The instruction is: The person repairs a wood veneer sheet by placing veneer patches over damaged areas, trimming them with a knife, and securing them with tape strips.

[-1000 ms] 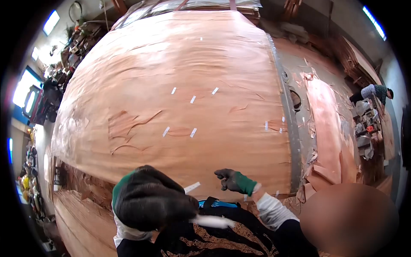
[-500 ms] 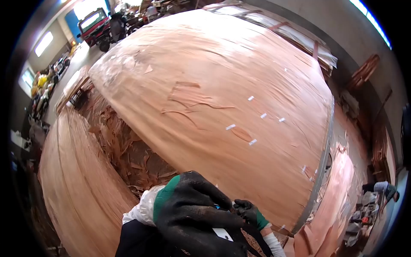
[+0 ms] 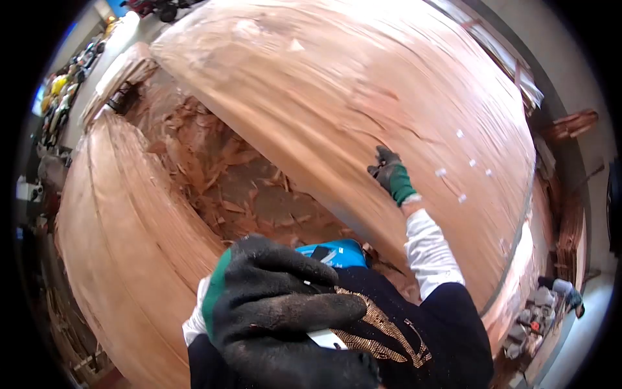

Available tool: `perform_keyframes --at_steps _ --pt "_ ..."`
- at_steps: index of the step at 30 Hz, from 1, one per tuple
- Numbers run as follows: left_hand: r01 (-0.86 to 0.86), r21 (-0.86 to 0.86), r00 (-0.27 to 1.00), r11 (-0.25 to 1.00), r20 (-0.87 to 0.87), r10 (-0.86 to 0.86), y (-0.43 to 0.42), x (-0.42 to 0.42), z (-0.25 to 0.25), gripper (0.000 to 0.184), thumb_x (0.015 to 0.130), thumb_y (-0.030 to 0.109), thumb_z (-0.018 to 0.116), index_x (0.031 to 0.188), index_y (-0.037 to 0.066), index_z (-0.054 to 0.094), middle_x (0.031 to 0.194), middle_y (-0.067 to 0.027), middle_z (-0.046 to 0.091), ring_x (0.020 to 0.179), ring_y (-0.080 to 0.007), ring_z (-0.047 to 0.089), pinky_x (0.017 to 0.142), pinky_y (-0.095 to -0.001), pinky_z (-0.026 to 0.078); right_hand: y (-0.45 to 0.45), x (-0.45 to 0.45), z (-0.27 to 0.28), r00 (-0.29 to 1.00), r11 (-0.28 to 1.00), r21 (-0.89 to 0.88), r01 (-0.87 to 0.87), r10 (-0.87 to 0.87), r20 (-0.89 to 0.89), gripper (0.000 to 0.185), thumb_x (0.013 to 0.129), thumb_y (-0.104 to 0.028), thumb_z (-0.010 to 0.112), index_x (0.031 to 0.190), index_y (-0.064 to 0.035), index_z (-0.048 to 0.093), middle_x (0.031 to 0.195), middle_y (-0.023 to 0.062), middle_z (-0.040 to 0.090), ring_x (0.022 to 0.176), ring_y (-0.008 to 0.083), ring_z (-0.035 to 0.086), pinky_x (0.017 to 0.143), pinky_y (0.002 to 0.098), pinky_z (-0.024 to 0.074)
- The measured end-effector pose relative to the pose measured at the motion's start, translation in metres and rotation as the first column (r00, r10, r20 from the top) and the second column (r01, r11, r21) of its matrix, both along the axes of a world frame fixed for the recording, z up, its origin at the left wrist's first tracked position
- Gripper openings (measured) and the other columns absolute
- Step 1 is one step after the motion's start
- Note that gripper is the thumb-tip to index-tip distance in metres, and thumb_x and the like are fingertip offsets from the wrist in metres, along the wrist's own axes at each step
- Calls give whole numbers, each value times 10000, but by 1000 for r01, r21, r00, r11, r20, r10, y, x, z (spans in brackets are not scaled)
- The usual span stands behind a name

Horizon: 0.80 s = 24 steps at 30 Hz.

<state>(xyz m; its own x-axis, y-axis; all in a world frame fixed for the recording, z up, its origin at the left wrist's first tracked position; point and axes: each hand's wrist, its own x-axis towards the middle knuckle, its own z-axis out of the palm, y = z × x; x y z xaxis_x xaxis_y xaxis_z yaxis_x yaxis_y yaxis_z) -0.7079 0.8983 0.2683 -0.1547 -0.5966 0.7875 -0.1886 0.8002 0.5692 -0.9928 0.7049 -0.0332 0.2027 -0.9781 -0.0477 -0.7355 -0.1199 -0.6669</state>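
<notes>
My left hand, in a dark glove with a green cuff, is large and close to the camera in front of my chest. Its fingers are bent around a small white object, mostly hidden by the glove. My right hand, gloved alike, reaches out over the large wood veneer sheet, its fingers curled; whether it holds anything is too small to tell. Several short white tape pieces lie on the sheet to the right of that hand. Wrinkles and a torn patch show beyond it.
Another veneer stack lies at the left. Torn veneer scraps cover the floor between the stacks. A person bends over at the far right. A blue pouch is at my waist.
The view has swung left, bringing in the second stack and the scraps. My right hand has moved from near my waist out over the sheet. My left hand stays near my chest.
</notes>
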Motion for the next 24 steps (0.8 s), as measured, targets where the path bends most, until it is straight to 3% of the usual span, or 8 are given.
perform_keyframes --at_steps 4,6,8,10,14,15,19,24 --pt "76 73 984 994 158 -87 -27 90 -9 247 813 180 692 1027 63 724 952 -119 710 762 -235 706 715 -350 581 -157 22 -72 912 966 -259 -4 -103 -398 824 699 -261 789 1397 6 441 1368 235 507 1267 415 471 1050 433 427" --pt "-5 301 999 954 48 -10 -41 120 -19 234 788 258 766 981 132 726 915 -97 745 767 -232 706 746 -366 542 -189 32 -53 863 975 -207 81 -172 -475 879 683 -277 791 1421 6 407 1344 235 518 1285 457 439 1088 442 391" --pt "56 432 997 900 -64 -31 -73 165 -47 456 811 256 764 1191 54 613 1077 -133 696 930 -233 680 832 -361 529 -216 33 -54 799 983 -106 153 -186 -572 795 745 -216 720 1441 -60 371 1389 326 441 1236 470 494 1047 461 441" --pt "-63 443 997 895 -10 75 -116 219 -80 508 859 189 718 1301 5 550 1205 -146 648 1017 -219 657 889 -349 521 -228 31 -52 752 975 91 203 -95 -652 593 761 -209 699 1318 -101 526 1309 301 528 1209 446 530 1008 460 470" --pt "-398 612 882 684 48 470 -219 400 -146 402 948 -29 547 1347 3 514 1279 -114 610 1011 -189 648 903 -334 527 -187 23 -66 769 958 -127 258 -283 -573 237 846 -197 594 1036 -84 678 1048 191 670 950 389 640 852 455 521" --pt "-69 653 819 754 -395 417 -234 466 -195 389 949 -27 549 1337 10 530 1320 -106 591 1120 -197 623 889 -330 542 -185 21 -79 784 952 -248 180 -291 -548 214 871 -208 561 998 -85 683 1002 192 663 918 401 634 821 471 517" --pt "-410 856 629 316 14 778 -203 618 -267 343 964 78 589 1299 9 558 1254 -94 613 1052 -189 634 782 -331 593 -200 49 -66 665 769 -312 557 -639 -387 219 849 -238 633 892 -28 677 936 216 646 871 404 615 777 477 489" --pt "-197 975 233 99 -52 971 -153 731 -346 386 938 119 631 1299 8 550 1215 -117 600 1008 -223 633 693 -378 614 -370 180 2 704 765 -453 458 -623 -341 198 864 -215 623 929 -35 671 928 210 645 874 399 617 777 476 492"
